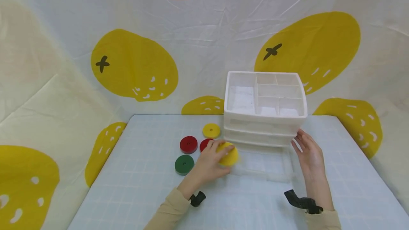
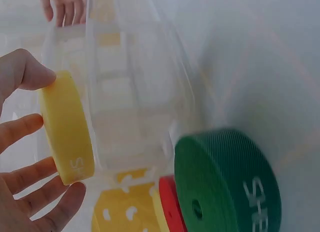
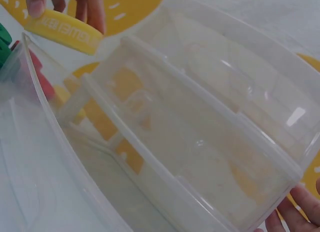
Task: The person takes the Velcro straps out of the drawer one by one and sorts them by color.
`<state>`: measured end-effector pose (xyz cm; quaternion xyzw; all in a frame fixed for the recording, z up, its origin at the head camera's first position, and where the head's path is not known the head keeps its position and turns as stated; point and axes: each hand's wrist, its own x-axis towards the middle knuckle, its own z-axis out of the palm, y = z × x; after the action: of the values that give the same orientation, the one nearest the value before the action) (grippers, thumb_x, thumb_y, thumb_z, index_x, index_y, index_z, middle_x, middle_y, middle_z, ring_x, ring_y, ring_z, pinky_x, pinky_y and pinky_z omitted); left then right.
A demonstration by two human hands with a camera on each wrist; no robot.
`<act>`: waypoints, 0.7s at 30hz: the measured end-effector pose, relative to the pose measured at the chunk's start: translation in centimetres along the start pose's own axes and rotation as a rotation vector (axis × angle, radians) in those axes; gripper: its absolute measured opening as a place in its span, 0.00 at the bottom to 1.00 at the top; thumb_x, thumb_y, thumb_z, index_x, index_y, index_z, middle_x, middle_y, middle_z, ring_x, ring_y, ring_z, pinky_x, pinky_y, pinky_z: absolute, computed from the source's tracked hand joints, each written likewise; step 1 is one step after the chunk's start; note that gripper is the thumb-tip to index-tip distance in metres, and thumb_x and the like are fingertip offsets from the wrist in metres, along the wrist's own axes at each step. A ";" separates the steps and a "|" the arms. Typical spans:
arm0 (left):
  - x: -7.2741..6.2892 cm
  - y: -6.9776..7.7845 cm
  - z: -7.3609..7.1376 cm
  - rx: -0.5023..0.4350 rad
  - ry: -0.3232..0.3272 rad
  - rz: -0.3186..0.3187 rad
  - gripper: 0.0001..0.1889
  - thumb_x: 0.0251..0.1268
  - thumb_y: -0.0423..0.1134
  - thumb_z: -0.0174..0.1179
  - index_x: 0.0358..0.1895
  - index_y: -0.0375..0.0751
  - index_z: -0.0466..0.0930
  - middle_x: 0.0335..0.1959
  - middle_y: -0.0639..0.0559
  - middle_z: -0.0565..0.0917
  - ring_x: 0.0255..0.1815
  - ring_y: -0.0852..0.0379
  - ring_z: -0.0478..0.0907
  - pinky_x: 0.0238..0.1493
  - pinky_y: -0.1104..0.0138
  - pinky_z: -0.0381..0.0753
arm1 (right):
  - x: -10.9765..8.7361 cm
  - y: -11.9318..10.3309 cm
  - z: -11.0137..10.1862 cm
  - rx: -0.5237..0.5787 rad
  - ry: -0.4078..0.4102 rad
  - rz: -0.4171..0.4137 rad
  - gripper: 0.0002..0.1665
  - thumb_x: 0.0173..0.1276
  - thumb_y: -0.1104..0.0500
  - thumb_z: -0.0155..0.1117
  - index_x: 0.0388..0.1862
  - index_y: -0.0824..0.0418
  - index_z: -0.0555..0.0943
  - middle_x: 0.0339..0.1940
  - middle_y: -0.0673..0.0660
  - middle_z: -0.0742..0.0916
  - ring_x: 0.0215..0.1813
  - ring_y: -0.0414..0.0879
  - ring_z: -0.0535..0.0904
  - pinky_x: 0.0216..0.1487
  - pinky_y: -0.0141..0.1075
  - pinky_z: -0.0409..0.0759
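My left hand [image 1: 207, 162] pinches a thick yellow disc [image 1: 230, 156] between thumb and fingers, raised near the left side of a pulled-out clear drawer [image 1: 278, 177]. In the left wrist view the disc [image 2: 68, 129] is edge-on, with pale lettering on its rim. The drawer belongs to a white plastic drawer organizer [image 1: 265, 120], whose upper drawers are closed. At the organizer's lower right side is my right hand [image 1: 309, 155], its fingers loosely extended with the fingertips right at the wall. The right wrist view shows those fingers [image 3: 292, 212] at the organizer's edge.
Left of the organizer lie a yellow disc [image 1: 211, 130], a red disc [image 1: 188, 144], a second red disc [image 1: 203, 145] partly behind my left hand, and a green disc [image 1: 184, 165]. The organizer's top has divided compartments. A patterned cloth [image 1: 204, 38] hangs behind the table.
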<state>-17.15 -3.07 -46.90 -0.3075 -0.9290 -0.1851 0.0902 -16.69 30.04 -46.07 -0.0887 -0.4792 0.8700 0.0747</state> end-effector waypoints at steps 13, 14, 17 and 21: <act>0.0 -6.0 -2.0 0.071 0.071 -0.069 0.30 0.53 0.51 0.65 0.63 0.60 0.72 0.61 0.46 0.70 0.58 0.50 0.67 0.51 0.58 0.81 | 0.1 0.2 0.0 -0.033 0.010 -0.004 0.24 0.73 0.50 0.54 0.66 0.51 0.72 0.60 0.41 0.76 0.63 0.36 0.70 0.80 0.41 0.44; 0.1 -6.5 -2.1 0.063 0.077 -0.071 0.29 0.53 0.50 0.65 0.62 0.59 0.73 0.61 0.46 0.71 0.57 0.49 0.67 0.50 0.58 0.81 | 0.1 0.2 -0.1 -0.035 0.008 -0.006 0.24 0.73 0.50 0.53 0.66 0.51 0.72 0.60 0.41 0.76 0.63 0.36 0.70 0.80 0.42 0.44; 0.6 -8.4 -2.2 0.064 0.084 -0.075 0.30 0.51 0.48 0.67 0.62 0.56 0.74 0.60 0.45 0.71 0.56 0.48 0.68 0.50 0.57 0.81 | 0.1 0.2 -0.1 -0.044 0.001 -0.010 0.23 0.73 0.50 0.53 0.66 0.51 0.72 0.59 0.41 0.76 0.62 0.35 0.70 0.80 0.42 0.43; 1.2 -10.6 -2.4 0.085 0.078 -0.096 0.30 0.50 0.46 0.68 0.62 0.53 0.74 0.60 0.44 0.71 0.56 0.48 0.67 0.50 0.58 0.81 | 0.2 0.3 -0.2 -0.035 -0.003 -0.006 0.23 0.73 0.50 0.53 0.66 0.51 0.72 0.60 0.41 0.76 0.62 0.35 0.71 0.80 0.42 0.42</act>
<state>-24.35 -11.26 -47.45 -0.2509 -0.9455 -0.1617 0.1305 -16.82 30.07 -46.38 -0.0870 -0.4949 0.8613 0.0751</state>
